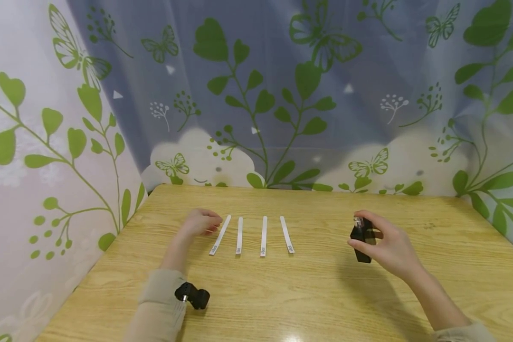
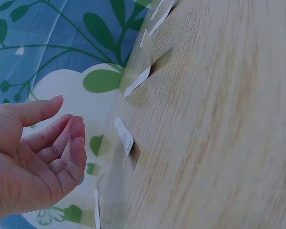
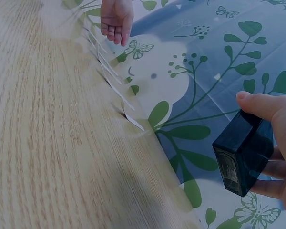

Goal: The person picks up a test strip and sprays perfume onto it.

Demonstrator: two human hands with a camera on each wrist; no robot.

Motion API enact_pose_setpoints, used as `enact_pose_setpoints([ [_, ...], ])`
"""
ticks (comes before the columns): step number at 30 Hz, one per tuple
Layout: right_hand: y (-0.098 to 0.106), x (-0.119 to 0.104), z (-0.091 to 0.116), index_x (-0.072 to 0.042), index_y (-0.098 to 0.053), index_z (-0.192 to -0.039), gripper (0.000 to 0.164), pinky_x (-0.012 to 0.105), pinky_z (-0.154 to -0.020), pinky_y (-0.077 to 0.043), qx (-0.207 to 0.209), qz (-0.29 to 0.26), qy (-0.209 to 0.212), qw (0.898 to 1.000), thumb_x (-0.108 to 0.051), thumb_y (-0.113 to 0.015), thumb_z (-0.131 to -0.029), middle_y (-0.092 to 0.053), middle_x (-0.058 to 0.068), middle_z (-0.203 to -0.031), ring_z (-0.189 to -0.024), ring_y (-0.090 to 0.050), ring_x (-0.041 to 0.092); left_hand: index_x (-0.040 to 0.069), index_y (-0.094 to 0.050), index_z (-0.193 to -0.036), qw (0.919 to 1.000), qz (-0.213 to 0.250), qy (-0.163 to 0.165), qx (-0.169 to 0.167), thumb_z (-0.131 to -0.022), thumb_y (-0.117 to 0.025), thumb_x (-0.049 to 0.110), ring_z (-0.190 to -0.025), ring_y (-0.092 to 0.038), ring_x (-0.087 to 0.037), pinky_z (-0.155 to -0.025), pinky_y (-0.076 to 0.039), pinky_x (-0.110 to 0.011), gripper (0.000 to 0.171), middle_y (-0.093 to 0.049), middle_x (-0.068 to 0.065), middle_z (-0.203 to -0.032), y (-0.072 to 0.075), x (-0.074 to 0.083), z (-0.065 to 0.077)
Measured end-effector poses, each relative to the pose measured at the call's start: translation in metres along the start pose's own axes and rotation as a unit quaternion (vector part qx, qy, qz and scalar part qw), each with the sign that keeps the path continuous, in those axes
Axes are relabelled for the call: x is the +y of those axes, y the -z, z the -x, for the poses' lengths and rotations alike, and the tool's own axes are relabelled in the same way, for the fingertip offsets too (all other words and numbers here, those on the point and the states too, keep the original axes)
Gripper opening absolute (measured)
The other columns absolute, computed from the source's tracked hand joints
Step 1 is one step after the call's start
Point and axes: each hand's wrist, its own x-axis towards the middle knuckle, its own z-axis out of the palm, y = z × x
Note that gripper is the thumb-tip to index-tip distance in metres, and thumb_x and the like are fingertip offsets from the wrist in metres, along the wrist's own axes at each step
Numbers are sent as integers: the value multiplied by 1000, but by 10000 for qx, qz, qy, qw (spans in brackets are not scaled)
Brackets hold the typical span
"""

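Observation:
My right hand (image 1: pixel 393 244) grips a black perfume bottle (image 1: pixel 361 247) above the right part of the table, thumb on one side and fingers on the other. Its silvery spray neck shows at the top in the head view. The bottle's angular base (image 3: pixel 229 171) faces the right wrist camera. Several white paper test strips (image 1: pixel 263 236) lie spread side by side mid-table, each with small dark print at the near end. Just left of the leftmost strip (image 1: pixel 220 235) hovers my left hand (image 1: pixel 200 222), fingers loosely bent. Nothing is between its fingers (image 2: pixel 76 143) in the left wrist view.
The strips' ends curl up from the wooden table (image 1: pixel 316 294). A curtain (image 1: pixel 273 95) printed with leaves and butterflies hangs along the table's back edge and left side. A black wrist device (image 1: pixel 192 295) is strapped at the left sleeve.

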Motion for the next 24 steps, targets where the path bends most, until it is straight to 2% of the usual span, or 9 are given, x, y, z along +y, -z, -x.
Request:
enact_pose_setpoints([
  [5,0,0,1,-8,-50,-129,58,47,-73,-52,-22,-59,-23,10000,-19,-76,-78,-53,17,-123,-99,-58,37,-11,-59,-108,9998,50,99,173,-88,-61,9,-74,-61,-20,-72,-53,-35,29,-65,-17,-91,-5,-3,0],
  [10,0,-1,1,-9,-50,-129,58,45,-70,-53,-42,-65,-91,9999,-20,-76,-78,-53,18,-122,-97,-59,39,-10,-61,-105,9989,153,206,386,-87,-63,8,-70,-58,-17,-65,-51,-29,26,-64,-13,-86,-11,-10,-1],
  [14,0,-1,2,-10,-50,-129,58,43,-69,-54,-80,-79,-135,9998,-22,-76,-78,-53,18,-123,-96,-59,40,-8,-63,-104,9986,126,331,403,-87,-62,9,-68,-57,-14,-62,-50,-24,24,-63,-9,-82,-15,-15,-1],
  [19,-1,1,1,-11,-51,-129,58,45,-71,-53,-156,-45,-118,9998,-24,-76,-78,-54,17,-123,-98,-58,37,-8,-63,-105,9983,126,367,434,-87,-63,9,-69,-57,-14,-64,-52,-26,25,-62,-7,-79,-18,-18,1],
  [24,-1,4,0,-10,-51,-128,58,44,-73,-53,-466,-5,-111,9989,-28,-75,-78,-55,16,-121,-100,-58,33,-8,-62,-106,9981,-13,372,482,-87,-63,9,-71,-57,-15,-65,-51,-28,25,-61,-8,-81,-19,-17,4],
])
